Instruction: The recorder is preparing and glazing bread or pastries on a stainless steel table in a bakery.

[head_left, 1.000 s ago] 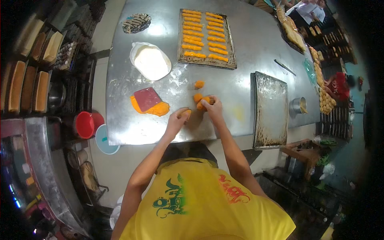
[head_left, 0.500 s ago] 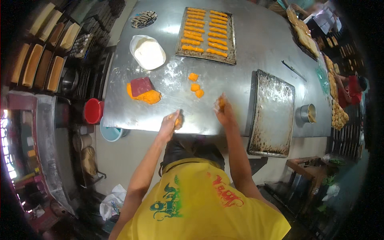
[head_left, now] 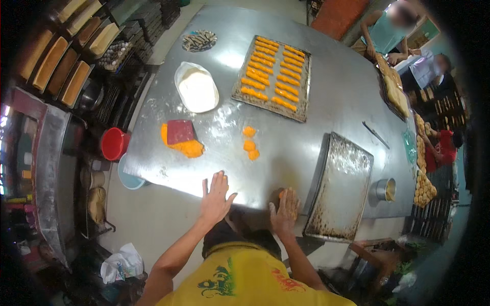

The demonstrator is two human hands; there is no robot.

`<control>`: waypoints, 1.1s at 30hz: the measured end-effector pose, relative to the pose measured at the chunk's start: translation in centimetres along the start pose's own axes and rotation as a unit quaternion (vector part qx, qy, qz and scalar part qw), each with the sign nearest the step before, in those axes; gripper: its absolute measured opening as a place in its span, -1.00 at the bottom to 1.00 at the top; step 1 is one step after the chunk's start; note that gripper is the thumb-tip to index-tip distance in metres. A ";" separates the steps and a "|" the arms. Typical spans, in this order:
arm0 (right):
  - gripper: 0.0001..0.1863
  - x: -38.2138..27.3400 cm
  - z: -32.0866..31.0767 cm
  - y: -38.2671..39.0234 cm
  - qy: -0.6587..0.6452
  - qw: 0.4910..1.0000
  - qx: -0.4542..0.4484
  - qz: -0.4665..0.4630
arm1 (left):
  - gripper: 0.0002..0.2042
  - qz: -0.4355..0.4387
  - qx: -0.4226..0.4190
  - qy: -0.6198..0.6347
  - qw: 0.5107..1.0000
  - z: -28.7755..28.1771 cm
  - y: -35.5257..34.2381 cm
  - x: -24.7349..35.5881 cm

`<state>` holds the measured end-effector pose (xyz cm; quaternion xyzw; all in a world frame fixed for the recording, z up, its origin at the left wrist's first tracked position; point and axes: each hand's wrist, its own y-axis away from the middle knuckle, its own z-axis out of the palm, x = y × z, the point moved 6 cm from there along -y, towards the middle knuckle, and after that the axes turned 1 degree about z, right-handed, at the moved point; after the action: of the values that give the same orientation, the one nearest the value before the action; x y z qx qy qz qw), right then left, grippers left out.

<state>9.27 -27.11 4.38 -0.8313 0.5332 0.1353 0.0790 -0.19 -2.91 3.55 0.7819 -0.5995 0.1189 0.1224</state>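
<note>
This looks like a bakery workroom. Bread loaves line the left rack (eggs beside them), orange dough twists fill a far tray, and buns crowd the right.

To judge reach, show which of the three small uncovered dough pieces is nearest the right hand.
The bottom dough piece; the middle piece and top piece lie farther off.

The left hand is spread out at the near edge of the desk. Orange dough peeks out by the right hand. Three small orange lumps sit farther ahead.
</note>
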 end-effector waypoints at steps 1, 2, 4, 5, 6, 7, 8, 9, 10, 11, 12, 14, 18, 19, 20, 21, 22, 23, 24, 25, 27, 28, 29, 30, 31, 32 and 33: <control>-0.25 0.1 0.9 -1.1 0.011 1.000 -0.021 0.018 | -0.25 -0.004 0.014 0.002 1.000 -0.1 -2.7 -0.2; -0.24 0.4 1.1 -4.7 0.025 0.999 -0.019 0.030 | -0.25 -0.005 0.025 0.006 1.000 -0.3 -5.4 -0.2; -0.23 0.6 0.1 -14.0 0.050 0.997 0.022 0.058 | -0.23 0.015 0.131 -0.021 0.991 -1.9 -10.9 0.0; -0.23 0.7 -0.8 -18.0 0.059 0.994 0.063 0.072 | -0.22 0.007 0.149 -0.023 0.988 -2.3 -13.7 -0.1; -0.25 1.7 -1.7 -21.2 0.034 0.987 0.141 0.076 | -0.20 0.005 0.166 -0.022 0.986 -2.4 -16.2 0.2; -0.27 3.1 -2.1 -22.6 0.010 0.972 0.219 0.082 | -0.20 0.012 0.164 -0.016 0.986 -2.0 -17.7 0.7; -0.27 3.5 -1.3 -22.3 0.009 0.973 0.214 0.081 | -0.20 0.007 0.183 -0.027 0.983 -2.2 -17.9 0.3; -0.28 3.8 -0.4 -21.7 0.006 0.980 0.189 0.052 | -0.20 0.005 0.201 -0.037 0.979 -2.3 -17.7 0.3; -0.29 4.1 0.0 -21.1 0.004 0.985 0.169 0.027 | -0.20 0.030 0.159 -0.015 0.987 -1.7 -16.5 0.7; -0.29 3.0 1.2 -18.7 -0.006 0.994 0.108 0.022 | -0.19 0.042 0.122 -0.001 0.992 -1.2 -13.6 0.3; -0.29 1.2 1.8 -14.2 -0.015 0.999 0.047 0.011 | -0.19 0.022 0.070 0.019 0.997 -0.3 -10.4 -0.4; -0.25 -0.1 1.9 -4.9 0.006 0.999 -0.025 -0.020 | -0.22 0.017 0.030 0.050 0.998 0.8 -3.3 -0.1; -0.22 0.2 1.1 0.0 0.026 0.999 -0.042 -0.004 | -0.26 0.024 -0.024 0.037 0.999 0.4 1.3 0.3; -0.21 -0.1 0.9 -2.2 0.025 0.995 -0.093 0.026 | -0.26 0.032 0.010 0.023 0.999 0.6 -0.8 -0.5; -0.22 0.1 0.6 -5.2 0.059 0.996 -0.069 0.007 | -0.25 0.035 0.013 0.032 0.999 -0.2 -4.0 -0.5; -0.22 0.5 0.7 -9.4 0.092 0.995 -0.044 -0.011 | -0.23 0.041 0.029 0.002 0.999 -1.0 -7.5 -0.5; -0.24 0.9 0.3 -13.6 0.100 0.995 0.001 0.024 | -0.23 0.052 0.078 0.003 0.996 -1.4 -10.5 -0.5; -0.26 1.4 0.0 -17.2 0.108 0.991 0.044 0.059 | -0.23 0.064 0.125 0.003 0.990 -1.4 -13.0 -0.6; -0.28 2.5 -0.5 -20.3 0.086 0.988 0.098 0.083 | -0.23 0.057 0.155 0.020 0.986 -1.6 -15.9 -0.1; -0.29 2.5 -1.0 -21.9 0.059 0.982 0.149 0.097 | -0.22 0.041 0.186 0.031 0.981 -1.9 -17.2 -0.5; -0.30 2.3 -0.3 -20.0 0.067 0.988 0.123 0.071 | -0.21 0.040 0.176 0.023 0.983 -1.6 -16.4 -0.6; -0.30 2.1 0.4 -18.6 0.077 0.992 0.094 0.045 | -0.21 0.035 0.164 0.017 0.986 -1.3 -16.0 -0.6; -0.30 1.9 1.4 -15.4 0.074 0.995 0.067 0.015 | -0.20 0.040 0.128 0.011 0.991 -0.9 -14.1 -0.3; -0.29 1.5 2.9 -11.3 0.074 0.997 0.035 -0.018 | -0.19 0.039 0.091 0.009 0.995 -0.3 -10.9 -0.4; -0.26 1.0 3.3 -6.9 0.065 0.997 0.034 -0.027 | -0.21 0.020 0.064 0.021 0.998 0.4 -7.5 -0.3; -0.23 0.6 3.0 -2.8 0.058 0.997 0.032 -0.035 | -0.22 0.001 0.035 0.034 0.999 1.0 -4.2 0.0; -0.23 0.4 2.1 -0.5 0.057 0.997 0.035 -0.039 | -0.22 0.000 0.040 0.033 0.999 0.5 -2.0 0.5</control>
<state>9.59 -26.61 2.27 -0.8546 0.5084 0.0656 0.0825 1.91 -3.07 3.13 0.7819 -0.5899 0.1684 0.1111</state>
